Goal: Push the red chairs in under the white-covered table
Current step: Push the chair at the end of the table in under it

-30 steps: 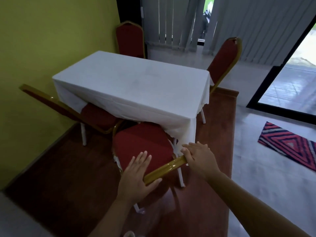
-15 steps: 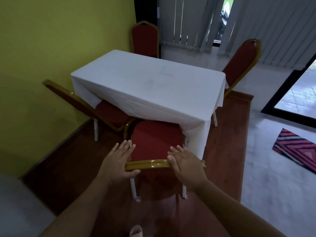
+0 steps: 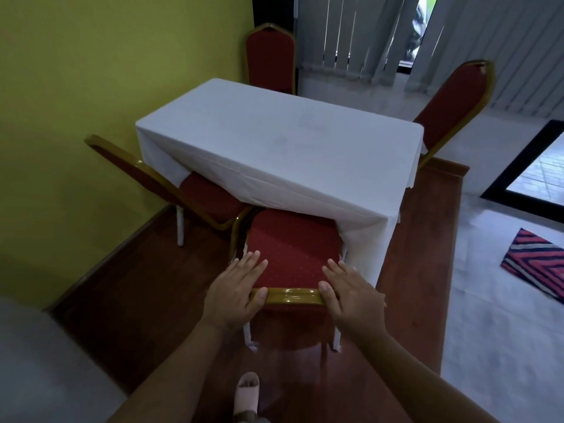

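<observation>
The white-covered table stands in the middle of the room. The near red chair with a gold frame sits at its near end, its seat hidden under the hanging cloth. My left hand and my right hand rest on the two ends of its top rail, fingers laid over the red back, thumbs on the gold rail. A second red chair on the left has its seat partly under the cloth. A third chair stands at the far end, and another stands apart from the table's right side.
A yellow wall runs close along the left. The table stands on a brown wooden floor area; pale tiles lie to the right with a striped rug. Vertical blinds hang behind. My sandalled foot is behind the near chair.
The near chair has turned square to the table and slid further under the cloth. My right hand shifted from a fist on the rail to flat fingers; both hands now sit at the rail's ends.
</observation>
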Demonstrator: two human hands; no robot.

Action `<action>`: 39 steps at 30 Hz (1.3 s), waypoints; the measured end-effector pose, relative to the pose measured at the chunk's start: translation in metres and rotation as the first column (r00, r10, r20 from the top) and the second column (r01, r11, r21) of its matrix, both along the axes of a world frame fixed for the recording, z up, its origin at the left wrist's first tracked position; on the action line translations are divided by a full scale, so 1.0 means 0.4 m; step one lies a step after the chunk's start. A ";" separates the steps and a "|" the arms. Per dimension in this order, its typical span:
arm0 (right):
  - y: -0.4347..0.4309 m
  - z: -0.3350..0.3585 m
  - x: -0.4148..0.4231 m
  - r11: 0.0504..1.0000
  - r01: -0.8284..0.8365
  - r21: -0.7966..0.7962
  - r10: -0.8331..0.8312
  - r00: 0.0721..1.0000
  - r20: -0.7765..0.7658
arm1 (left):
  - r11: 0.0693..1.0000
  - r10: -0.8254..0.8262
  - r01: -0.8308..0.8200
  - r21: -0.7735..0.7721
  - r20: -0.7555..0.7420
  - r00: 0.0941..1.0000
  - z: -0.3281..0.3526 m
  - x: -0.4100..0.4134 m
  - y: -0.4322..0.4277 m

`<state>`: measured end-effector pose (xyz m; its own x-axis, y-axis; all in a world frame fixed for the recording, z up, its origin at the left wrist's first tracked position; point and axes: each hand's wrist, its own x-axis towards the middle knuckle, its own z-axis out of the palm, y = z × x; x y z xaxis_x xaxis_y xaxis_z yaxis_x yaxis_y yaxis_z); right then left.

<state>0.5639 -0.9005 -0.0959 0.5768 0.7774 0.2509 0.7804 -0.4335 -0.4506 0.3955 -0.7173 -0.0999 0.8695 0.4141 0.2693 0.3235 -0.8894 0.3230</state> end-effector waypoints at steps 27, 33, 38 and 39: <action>0.513 0.008 -0.162 0.974 0.213 -0.072 -0.218 0.973 -0.077 | 0.982 -0.187 0.189 0.022 -0.067 0.980 0.011 0.023 0.634; 0.563 0.002 -0.121 0.975 0.216 -0.054 -0.218 0.975 -0.032 | 0.976 -0.216 0.218 0.010 -0.076 0.973 0.008 0.066 0.695; 0.607 0.000 -0.095 0.967 0.250 -0.040 -0.251 0.968 -0.020 | 0.973 -0.227 0.229 0.010 -0.088 0.970 0.015 0.102 0.735; 0.616 0.001 -0.092 0.967 0.253 -0.033 -0.254 0.967 -0.020 | 0.973 -0.229 0.230 0.010 -0.092 0.969 0.014 0.107 0.744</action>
